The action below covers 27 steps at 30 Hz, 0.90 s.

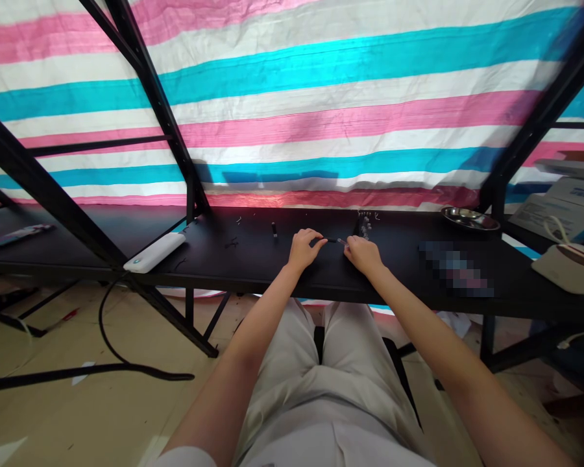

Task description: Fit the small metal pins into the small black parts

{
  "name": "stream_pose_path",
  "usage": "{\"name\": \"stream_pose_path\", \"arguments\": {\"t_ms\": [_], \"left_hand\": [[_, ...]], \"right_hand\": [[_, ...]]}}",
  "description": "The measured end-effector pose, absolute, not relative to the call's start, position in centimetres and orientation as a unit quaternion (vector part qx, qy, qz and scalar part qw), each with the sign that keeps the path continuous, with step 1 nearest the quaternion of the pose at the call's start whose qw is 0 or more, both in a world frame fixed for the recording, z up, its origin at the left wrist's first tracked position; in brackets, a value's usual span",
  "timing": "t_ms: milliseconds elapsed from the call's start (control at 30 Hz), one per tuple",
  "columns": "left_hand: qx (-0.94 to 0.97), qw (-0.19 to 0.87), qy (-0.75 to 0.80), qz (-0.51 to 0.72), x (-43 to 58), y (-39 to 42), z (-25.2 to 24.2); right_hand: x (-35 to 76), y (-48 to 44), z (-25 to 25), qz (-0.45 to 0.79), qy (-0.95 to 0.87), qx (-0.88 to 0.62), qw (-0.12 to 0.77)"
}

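Observation:
Both hands are over the black table (243, 263), in front of my lap. My left hand (305, 249) pinches the left end of a thin black stick-like piece (331, 240). At its right end, my right hand (363, 253) is closed on a small clear piece (341, 241), which meets or nearly meets the black one. Just behind my right hand lies a cluster of small clear parts (366, 227). A short black cylinder (274, 229) stands upright to the left of my left hand.
A white elongated device (156, 252) lies at the left by a black frame post. Thin dark bits (231, 243) are on the table. A round metal dish (470, 219) sits at the back right, a blurred-out flat object (455, 268) nearer. Boxes (559, 207) are far right.

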<state>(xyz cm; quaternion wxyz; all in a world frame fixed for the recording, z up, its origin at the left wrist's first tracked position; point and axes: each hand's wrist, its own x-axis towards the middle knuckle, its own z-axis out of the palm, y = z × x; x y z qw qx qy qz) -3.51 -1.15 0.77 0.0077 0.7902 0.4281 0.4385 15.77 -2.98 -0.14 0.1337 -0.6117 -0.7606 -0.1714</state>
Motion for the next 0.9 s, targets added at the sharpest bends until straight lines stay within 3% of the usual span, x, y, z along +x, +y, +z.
{"name": "stream_pose_path", "arguments": {"t_ms": [900], "left_hand": [[0.830, -0.014, 0.391, 0.398, -2.71, -1.49, 0.63]], "right_hand": [[15.76, -2.79, -0.40, -0.203, -0.780, -0.578, 0.131]]}}
